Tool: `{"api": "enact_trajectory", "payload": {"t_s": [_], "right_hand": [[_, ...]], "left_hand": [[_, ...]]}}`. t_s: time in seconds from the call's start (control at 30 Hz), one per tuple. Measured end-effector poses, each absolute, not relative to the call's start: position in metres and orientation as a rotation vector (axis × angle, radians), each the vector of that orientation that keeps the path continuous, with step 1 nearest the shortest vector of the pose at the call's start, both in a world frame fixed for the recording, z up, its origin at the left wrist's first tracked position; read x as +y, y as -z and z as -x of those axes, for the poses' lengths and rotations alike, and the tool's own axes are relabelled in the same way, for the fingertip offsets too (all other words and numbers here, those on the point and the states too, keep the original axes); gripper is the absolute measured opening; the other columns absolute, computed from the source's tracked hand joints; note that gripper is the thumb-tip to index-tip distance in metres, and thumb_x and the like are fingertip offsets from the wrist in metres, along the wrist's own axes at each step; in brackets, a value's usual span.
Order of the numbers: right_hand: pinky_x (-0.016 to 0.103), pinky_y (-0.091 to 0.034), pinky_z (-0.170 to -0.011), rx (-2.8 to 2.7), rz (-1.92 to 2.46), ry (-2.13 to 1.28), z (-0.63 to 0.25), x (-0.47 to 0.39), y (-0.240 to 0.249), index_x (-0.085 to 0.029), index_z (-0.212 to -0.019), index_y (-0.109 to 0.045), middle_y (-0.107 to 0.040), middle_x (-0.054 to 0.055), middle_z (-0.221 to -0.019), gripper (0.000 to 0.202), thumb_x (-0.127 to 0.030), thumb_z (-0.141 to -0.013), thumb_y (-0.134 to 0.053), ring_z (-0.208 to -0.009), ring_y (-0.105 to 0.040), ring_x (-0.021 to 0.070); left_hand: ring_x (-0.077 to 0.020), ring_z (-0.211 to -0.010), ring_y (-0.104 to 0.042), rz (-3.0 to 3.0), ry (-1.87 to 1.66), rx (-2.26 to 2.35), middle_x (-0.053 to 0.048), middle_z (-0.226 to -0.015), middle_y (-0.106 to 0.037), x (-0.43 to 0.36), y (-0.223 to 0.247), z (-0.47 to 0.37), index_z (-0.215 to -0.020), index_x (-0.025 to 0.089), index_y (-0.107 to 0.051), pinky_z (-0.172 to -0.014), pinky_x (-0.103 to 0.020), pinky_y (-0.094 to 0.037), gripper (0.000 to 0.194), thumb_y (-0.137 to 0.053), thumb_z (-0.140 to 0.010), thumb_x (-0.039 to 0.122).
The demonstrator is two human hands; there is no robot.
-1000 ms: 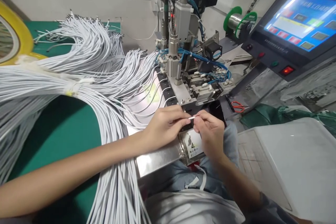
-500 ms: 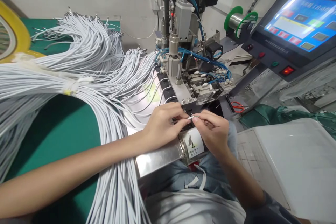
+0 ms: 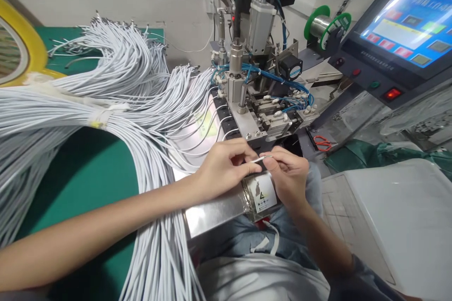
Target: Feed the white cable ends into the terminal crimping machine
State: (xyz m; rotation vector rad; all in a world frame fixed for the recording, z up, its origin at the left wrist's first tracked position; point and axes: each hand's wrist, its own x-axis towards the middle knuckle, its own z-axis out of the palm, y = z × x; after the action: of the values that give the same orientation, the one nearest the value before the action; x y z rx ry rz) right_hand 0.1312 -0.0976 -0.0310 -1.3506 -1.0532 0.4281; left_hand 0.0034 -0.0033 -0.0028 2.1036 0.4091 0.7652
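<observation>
Between my two hands, in front of the machine, is the end of a thin white cable (image 3: 258,160). My left hand (image 3: 226,162) pinches the cable between thumb and forefinger. At the cable's tip, my right hand (image 3: 287,171) has its thumb and fingers closed; the small end there is partly hidden by them. Just beyond my hands stands a machine with metal cylinders (image 3: 236,87) and blue air tubes. Several white cables run from the left into its black holder (image 3: 222,112). Under my left forearm lies a large bundle of white cables (image 3: 155,188).
A control panel with a lit screen (image 3: 402,23) stands at the right, near a wire spool (image 3: 319,27). Red-handled scissors (image 3: 322,143) lie below it. A white box (image 3: 402,225) is at my right. A green mat (image 3: 88,178) lies beneath the bundle.
The thumb and fingers of my right hand have slid slightly right along the cable's end, so more of the cable shows between my hands. My left hand still pinches it. The view has shifted slightly.
</observation>
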Motion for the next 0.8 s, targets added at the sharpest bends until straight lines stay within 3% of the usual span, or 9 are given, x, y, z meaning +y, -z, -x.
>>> {"api": "enact_trajectory", "payload": {"t_s": [0.13,0.27,0.4,0.5,0.63,0.8], "right_hand": [[0.024,-0.037,-0.047,-1.028,1.301,-0.459,-0.136,-0.094,0.036,-0.018,-0.072,-0.072,-0.058,0.001,-0.06,0.013,-0.025,-0.076,-0.062,-0.054,-0.049,0.0107],[0.024,-0.038,-0.046,-1.017,1.33,-0.462,-0.126,-0.094,0.037,-0.017,-0.07,-0.072,-0.059,0.001,-0.059,0.018,-0.026,-0.078,-0.059,-0.052,-0.049,0.0105],[0.026,-0.04,-0.05,-1.083,1.467,-0.225,-0.117,-0.099,0.032,-0.018,-0.07,-0.071,-0.061,0.002,-0.063,0.022,-0.025,-0.083,-0.054,-0.056,-0.052,0.0121],[0.024,-0.035,-0.047,-1.257,1.562,-0.11,-0.124,-0.101,0.026,-0.017,-0.066,-0.068,-0.051,-0.001,-0.054,0.023,-0.022,-0.082,-0.053,-0.048,-0.042,0.0094],[0.023,-0.029,-0.046,-1.451,1.565,-0.262,-0.142,-0.098,0.016,-0.016,-0.053,-0.058,-0.037,-0.004,-0.05,0.027,-0.017,-0.079,-0.052,-0.046,-0.034,0.0073],[0.024,-0.028,-0.047,-1.501,1.528,-0.337,-0.149,-0.093,0.014,-0.016,-0.051,-0.054,-0.03,-0.006,-0.048,0.026,-0.015,-0.076,-0.052,-0.046,-0.031,0.0075]], "left_hand": [[-0.01,-0.071,-0.057,-2.257,-0.545,0.187,-0.003,-0.077,-0.064,0.007,-0.007,-0.002,-0.084,0.014,-0.068,-0.066,-0.022,-0.045,0.017,-0.051,-0.086,0.016],[-0.009,-0.059,-0.053,-2.335,-0.554,0.221,-0.001,-0.063,-0.058,0.007,-0.003,-0.002,-0.073,0.014,-0.067,-0.057,-0.02,-0.042,0.021,-0.051,-0.086,0.02],[-0.0089,-0.057,-0.048,-2.455,-0.73,0.259,0.0,-0.058,-0.054,0.005,0.005,-0.002,-0.071,0.014,-0.065,-0.053,-0.02,-0.038,0.023,-0.05,-0.087,0.021],[-0.0106,-0.058,-0.045,-2.72,-0.868,0.223,-0.002,-0.06,-0.053,0.006,0.006,-0.001,-0.067,0.013,-0.063,-0.053,-0.022,-0.036,0.026,-0.048,-0.087,0.018],[-0.0127,-0.059,-0.04,-3.038,-0.924,0.149,-0.004,-0.062,-0.053,0.006,0.007,0.0,-0.067,0.013,-0.061,-0.051,-0.025,-0.032,0.027,-0.043,-0.087,0.013],[-0.0119,-0.058,-0.042,-2.827,-0.91,0.263,-0.003,-0.06,-0.053,0.0,0.012,0.0,-0.062,0.015,-0.06,-0.053,-0.025,-0.034,0.029,-0.045,-0.087,0.017]]}}
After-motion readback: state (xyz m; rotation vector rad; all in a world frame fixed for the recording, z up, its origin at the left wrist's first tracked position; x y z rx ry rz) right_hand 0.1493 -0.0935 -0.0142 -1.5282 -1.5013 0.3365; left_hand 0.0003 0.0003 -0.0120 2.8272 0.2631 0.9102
